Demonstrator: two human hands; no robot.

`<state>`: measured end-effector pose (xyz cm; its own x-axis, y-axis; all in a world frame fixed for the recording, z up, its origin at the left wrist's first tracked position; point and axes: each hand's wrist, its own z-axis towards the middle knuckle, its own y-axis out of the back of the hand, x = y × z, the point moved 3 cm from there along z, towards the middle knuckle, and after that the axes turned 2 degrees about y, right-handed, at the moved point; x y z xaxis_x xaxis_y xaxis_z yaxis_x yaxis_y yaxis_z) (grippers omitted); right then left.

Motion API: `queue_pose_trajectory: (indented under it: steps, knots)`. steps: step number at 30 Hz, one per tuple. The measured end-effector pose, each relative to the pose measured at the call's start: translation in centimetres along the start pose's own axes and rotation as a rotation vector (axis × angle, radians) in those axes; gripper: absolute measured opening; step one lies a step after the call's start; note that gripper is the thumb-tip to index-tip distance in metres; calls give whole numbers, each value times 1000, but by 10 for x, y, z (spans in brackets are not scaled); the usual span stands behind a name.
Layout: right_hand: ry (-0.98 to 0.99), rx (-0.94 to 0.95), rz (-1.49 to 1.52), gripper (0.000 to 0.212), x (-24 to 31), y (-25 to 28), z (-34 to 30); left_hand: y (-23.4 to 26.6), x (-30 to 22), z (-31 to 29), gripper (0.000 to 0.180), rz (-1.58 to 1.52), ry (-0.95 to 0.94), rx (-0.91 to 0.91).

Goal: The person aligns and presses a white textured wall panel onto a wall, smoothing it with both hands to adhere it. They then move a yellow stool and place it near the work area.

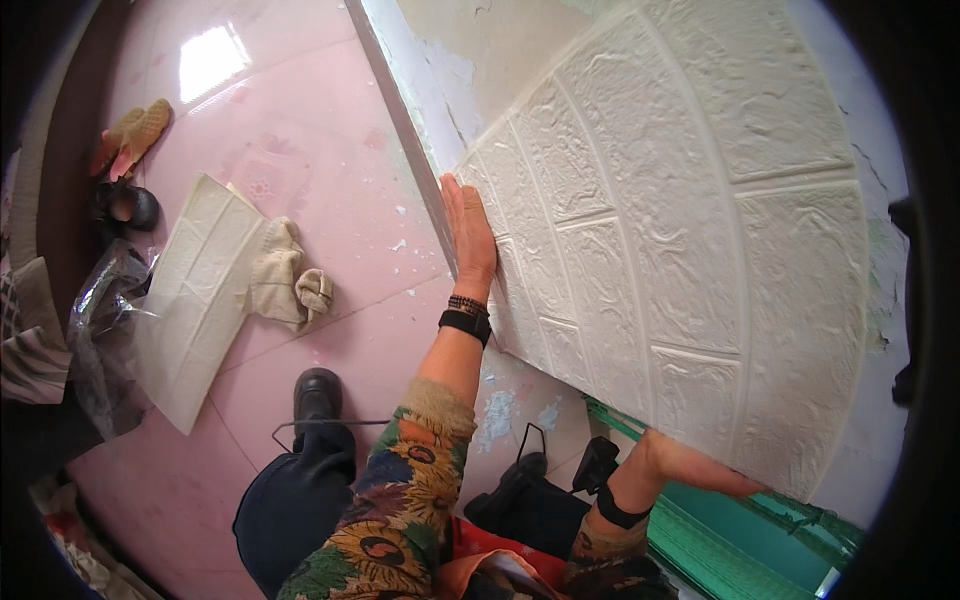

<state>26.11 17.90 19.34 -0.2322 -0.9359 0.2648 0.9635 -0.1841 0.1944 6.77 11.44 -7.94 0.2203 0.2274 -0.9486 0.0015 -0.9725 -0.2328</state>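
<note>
The white brick-patterned panel (670, 220) stands against the wall (485, 55), apparently steadied by the left hand (470, 228), its grip flat, fingers straight at the panel's left edge, and the right hand (695, 465) at its lower edge, grip unclear.

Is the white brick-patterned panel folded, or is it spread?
Spread: the panel shows its broad brick-patterned face without folds, left hand at one edge, right hand at another.
</note>
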Motion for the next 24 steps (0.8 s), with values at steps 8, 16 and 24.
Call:
queue_pose_trajectory:
  steps: [8, 16, 24]
  knots:
    - [-3, 0, 15, 64, 2, 1, -2, -19, -51, -49, 71, -52, -123, 23]
    - [-30, -5, 40, 67, 1, 1, -1, -16, -71, -12, 75, -26, -127, 20]
    - [-5, 41, 30, 69, 5, 2, -1, -30, -101, -39, 71, 51, -296, 55]
